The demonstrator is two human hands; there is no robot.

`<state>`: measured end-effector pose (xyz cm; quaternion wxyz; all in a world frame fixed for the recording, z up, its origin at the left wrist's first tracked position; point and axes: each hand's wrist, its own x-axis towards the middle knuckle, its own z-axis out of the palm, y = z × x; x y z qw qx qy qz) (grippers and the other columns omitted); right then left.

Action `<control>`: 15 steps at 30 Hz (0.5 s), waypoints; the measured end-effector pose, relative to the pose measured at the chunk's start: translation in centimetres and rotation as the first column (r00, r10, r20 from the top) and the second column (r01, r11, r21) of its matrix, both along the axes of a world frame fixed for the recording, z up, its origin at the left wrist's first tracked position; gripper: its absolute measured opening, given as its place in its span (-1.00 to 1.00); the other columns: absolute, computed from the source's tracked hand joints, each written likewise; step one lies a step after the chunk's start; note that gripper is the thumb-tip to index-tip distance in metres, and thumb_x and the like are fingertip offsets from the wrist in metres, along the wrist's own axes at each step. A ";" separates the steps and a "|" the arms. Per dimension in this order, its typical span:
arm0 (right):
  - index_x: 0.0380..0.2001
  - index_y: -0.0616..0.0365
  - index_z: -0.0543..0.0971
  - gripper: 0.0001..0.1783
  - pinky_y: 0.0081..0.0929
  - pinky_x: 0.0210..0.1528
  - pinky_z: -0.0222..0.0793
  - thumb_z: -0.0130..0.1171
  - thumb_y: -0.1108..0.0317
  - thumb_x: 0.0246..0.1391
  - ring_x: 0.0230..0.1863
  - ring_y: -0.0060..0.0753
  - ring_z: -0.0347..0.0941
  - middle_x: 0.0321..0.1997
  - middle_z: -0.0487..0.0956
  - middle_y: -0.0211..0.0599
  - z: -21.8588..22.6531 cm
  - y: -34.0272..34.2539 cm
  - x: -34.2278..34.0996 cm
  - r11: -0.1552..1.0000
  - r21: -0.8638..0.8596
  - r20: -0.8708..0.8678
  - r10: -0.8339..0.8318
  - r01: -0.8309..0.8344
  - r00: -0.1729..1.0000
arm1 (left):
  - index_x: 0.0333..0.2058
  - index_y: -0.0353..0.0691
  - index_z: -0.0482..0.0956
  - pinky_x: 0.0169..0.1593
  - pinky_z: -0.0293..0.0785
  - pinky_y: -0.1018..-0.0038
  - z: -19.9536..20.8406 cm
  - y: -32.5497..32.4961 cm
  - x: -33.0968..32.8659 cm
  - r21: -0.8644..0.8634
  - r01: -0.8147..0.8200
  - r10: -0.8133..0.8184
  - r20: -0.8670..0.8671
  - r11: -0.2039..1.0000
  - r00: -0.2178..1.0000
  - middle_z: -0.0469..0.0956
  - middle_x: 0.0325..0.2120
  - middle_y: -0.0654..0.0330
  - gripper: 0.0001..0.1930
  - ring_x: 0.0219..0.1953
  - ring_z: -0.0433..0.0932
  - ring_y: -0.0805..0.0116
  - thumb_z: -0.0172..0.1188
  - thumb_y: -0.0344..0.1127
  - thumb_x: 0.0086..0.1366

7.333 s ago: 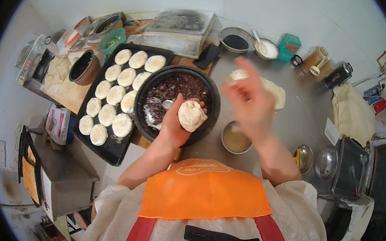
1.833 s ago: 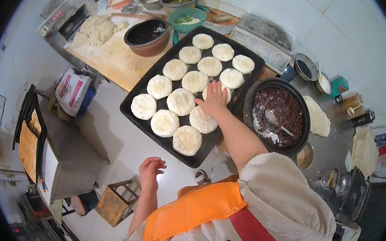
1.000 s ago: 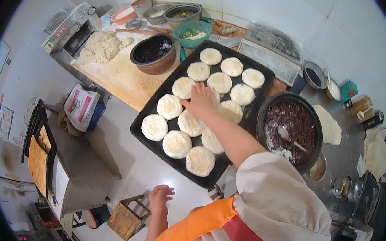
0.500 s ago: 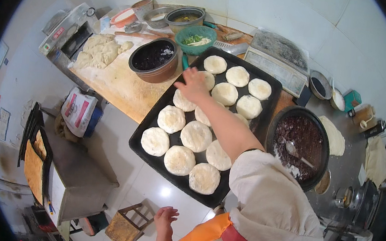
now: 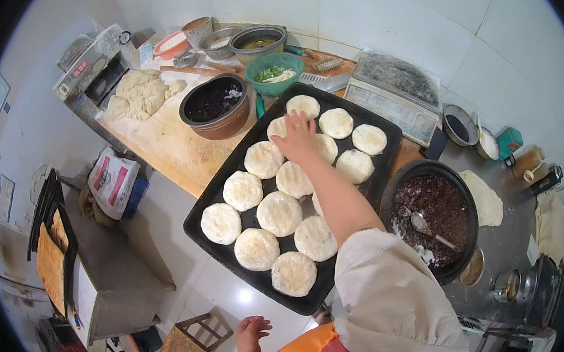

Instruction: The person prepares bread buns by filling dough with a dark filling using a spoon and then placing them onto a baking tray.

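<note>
A black rectangular baking tray (image 5: 259, 217) holds several pale, round, flattened dough cakes (image 5: 279, 214), lightly browned or dusted on top. My right hand (image 5: 295, 139) is over the tray's far left part, fingers spread, palm down. It lies on or just above a dough cake (image 5: 277, 128), which it partly covers; contact is hard to tell. My right forearm hides parts of other cakes. Down below the tray's near edge, my left hand (image 5: 252, 334) hangs free with loosely bent fingers and nothing in it.
Left of the tray stand a brown pot of dark filling (image 5: 216, 105) and a dough mass (image 5: 143, 94). A green bowl (image 5: 274, 73) sits behind. To the right are a wide black pan (image 5: 434, 219) with a spoon, and a scale (image 5: 392, 95). A wooden stool (image 5: 184, 348) stands below.
My right hand has shifted rightward from the tray's left edge, further over the dough cakes. The whole view has shifted slightly. My left hand stays low and free.
</note>
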<state>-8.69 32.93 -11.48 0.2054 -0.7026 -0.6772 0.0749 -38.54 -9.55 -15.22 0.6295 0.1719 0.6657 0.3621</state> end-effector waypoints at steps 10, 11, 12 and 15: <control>0.41 0.19 0.01 -0.02 -0.01 0.47 -0.61 -0.16 -0.32 0.16 0.55 -0.13 -0.42 0.54 -0.16 -0.15 -2.0 -3.8 2.2 0.956 -0.269 0.076 -0.097 0.114 0.992 | -0.26 -0.33 0.53 -0.37 0.50 0.51 1.9 0.6 0.5 0.058 -0.012 0.011 0.029 0.998 1.000 0.64 -0.41 0.04 -0.82 -0.41 0.63 0.26 0.08 -0.38 0.20; 0.39 0.22 0.04 -0.03 0.02 0.47 -0.59 -0.12 -0.29 0.16 0.54 -0.10 -0.38 0.53 -0.12 -0.12 -1.7 -4.0 1.8 0.959 -0.251 0.039 -0.123 0.129 0.992 | -0.27 -0.33 0.53 -0.38 0.50 0.51 2.1 0.4 0.5 0.048 -0.007 0.005 0.028 0.999 1.000 0.64 -0.41 0.04 -0.83 -0.41 0.63 0.26 0.09 -0.38 0.20; 0.38 0.24 0.05 -0.04 0.03 0.47 -0.59 -0.10 -0.28 0.16 0.54 -0.09 -0.37 0.52 -0.10 -0.11 -1.2 -4.2 1.7 0.978 -0.150 0.051 -0.141 0.148 0.989 | -0.27 -0.33 0.53 -0.38 0.50 0.51 2.2 0.4 0.6 0.037 -0.001 0.000 0.028 0.999 1.000 0.64 -0.41 0.04 -0.83 -0.41 0.63 0.26 0.09 -0.38 0.20; 0.35 0.32 0.10 -0.07 0.04 0.48 -0.51 -0.03 -0.21 0.17 0.52 -0.04 -0.28 0.49 -0.01 -0.05 -0.2 -4.1 1.5 0.981 0.079 0.058 -0.182 0.177 0.982 | -0.29 -0.32 0.53 -0.40 0.49 0.50 2.6 0.6 0.3 0.023 -0.003 0.004 -0.011 1.000 1.000 0.63 -0.41 0.03 -0.85 -0.42 0.63 0.25 0.09 -0.38 0.21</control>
